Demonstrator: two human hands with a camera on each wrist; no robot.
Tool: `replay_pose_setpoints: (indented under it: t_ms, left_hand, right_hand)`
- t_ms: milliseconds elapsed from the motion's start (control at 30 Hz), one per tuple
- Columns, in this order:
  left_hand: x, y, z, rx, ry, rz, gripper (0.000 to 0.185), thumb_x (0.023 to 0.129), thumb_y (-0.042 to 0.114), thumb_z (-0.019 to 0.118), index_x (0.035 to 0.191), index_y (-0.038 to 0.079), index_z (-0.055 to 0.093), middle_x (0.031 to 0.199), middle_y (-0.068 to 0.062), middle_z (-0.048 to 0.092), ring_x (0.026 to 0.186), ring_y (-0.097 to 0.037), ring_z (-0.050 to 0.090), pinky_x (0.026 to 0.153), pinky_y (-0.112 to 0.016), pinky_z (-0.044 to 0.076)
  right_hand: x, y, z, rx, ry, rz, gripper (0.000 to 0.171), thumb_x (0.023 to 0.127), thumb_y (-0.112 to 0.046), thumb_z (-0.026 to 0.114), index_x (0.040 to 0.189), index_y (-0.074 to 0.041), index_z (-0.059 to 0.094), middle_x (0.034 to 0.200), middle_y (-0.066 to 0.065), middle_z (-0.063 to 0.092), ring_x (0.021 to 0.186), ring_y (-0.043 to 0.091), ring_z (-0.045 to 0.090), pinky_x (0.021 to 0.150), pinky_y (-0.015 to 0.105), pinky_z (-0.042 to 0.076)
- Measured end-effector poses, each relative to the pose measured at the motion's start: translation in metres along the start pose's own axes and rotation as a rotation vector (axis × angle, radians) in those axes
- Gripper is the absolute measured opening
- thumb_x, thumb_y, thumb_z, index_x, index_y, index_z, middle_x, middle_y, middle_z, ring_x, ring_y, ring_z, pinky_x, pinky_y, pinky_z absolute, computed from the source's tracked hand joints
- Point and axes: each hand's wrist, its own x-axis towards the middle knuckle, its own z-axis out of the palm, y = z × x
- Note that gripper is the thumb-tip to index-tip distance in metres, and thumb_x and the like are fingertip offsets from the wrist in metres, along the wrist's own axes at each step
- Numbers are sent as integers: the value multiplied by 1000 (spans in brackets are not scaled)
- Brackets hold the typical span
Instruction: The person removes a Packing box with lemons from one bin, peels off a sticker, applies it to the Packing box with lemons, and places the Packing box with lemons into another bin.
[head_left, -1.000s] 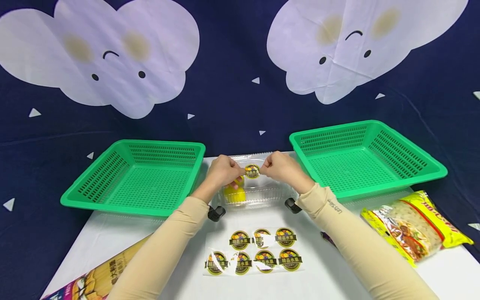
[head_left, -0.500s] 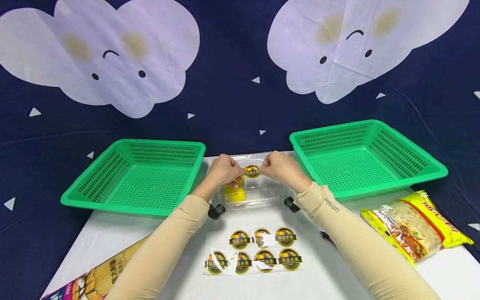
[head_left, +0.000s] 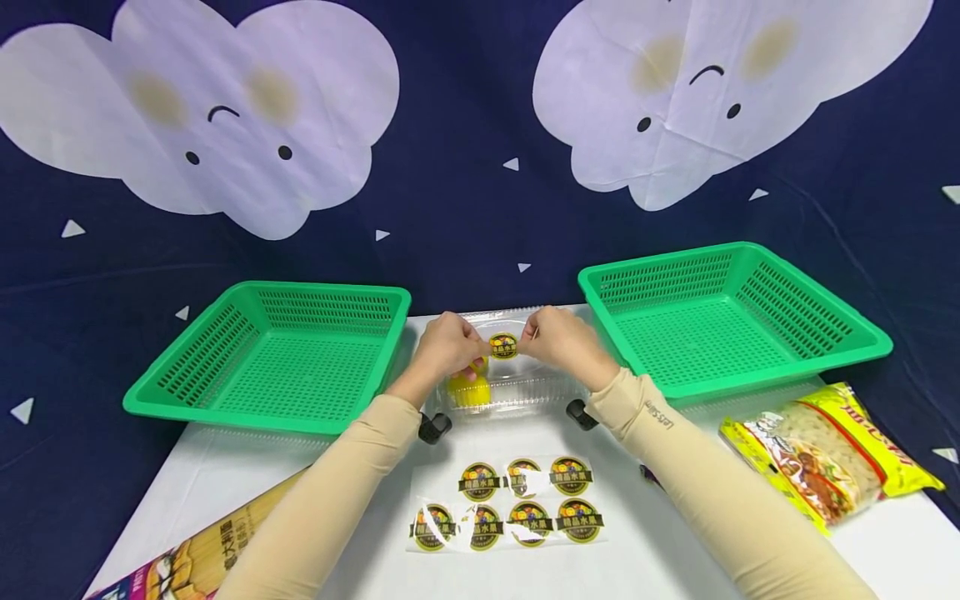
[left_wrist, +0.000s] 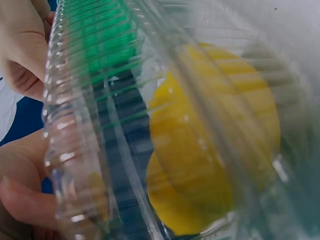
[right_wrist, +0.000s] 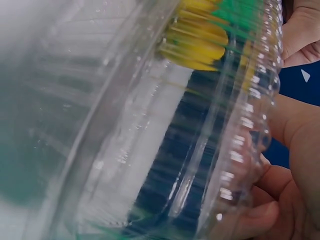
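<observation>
**Both hands at one round label, above a clear box**

Head view: I see the left hand (head_left: 447,346) and the right hand (head_left: 561,340) facing each other over a clear plastic container (head_left: 525,393) near the far edge of the white table (head_left: 390,575). Between their fingertips is a round label (head_left: 503,346), dark with a fruit print and a banner across it. Fingers: narrow on both sides, left thumb and forefinger pinching the label's left end, right ones its right end. I cannot tell whether its underside touches the lid.

Contents: yellow rounded pieces (left_wrist: 215,125) at the container's left end, overlapping when I look through the clear wall from the left wrist. Both wrist views are partly blurred by ribbed plastic; I cannot make out the pinch there.

Surroundings: a clear sheet (head_left: 435,485) lies in front of the container, bearing seven similar labels, three above four. One green basket (head_left: 262,418) stands to the left of the container, a second green basket (head_left: 780,370) to the right. Near right, a yellow food bag (head_left: 832,454); near left, a long packet (head_left: 213,546) partly covered by the left sleeve (head_left: 330,500).
</observation>
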Motion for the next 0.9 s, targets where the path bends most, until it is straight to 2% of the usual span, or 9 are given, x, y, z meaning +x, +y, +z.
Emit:
replay_pose_setpoints:
  t_ms: [233,433,600,900]
  left_hand:
    - [0,-1,2,15,25,16,21,93,16,83,76,8,75,68,-3,75,44,-9,64,42,-17,45]
    - [-2,0,4,20,46,37,12,92,14,82,82,11,76,68,-4,76,43,-9,64,42,-18,50]
    - [-4,0,4,-7,60,54,1,91,11,82,92,10,82,67,-5,76,42,-8,63,43,-19,53]
    - [-8,-2,4,15,90,110,3,92,11,84,92,11,86,73,-8,79,44,-7,63,46,-20,57]
  right_hand:
    - [-3,-3,0,-20,27,0,15,89,-27,78,79,-20,70,81,-1,70,72,19,62,56,33,46]
    - [-6,-3,2,-17,53,-24,12,88,-24,78,80,-20,70,84,1,70,73,21,63,55,34,46]
    - [-8,-3,4,-16,59,-69,4,90,-20,75,94,-18,74,80,1,71,68,20,62,52,32,45]
    - [-13,-2,7,-63,84,-200,21,97,-12,73,117,-15,80,74,1,67,59,14,56,48,25,41]
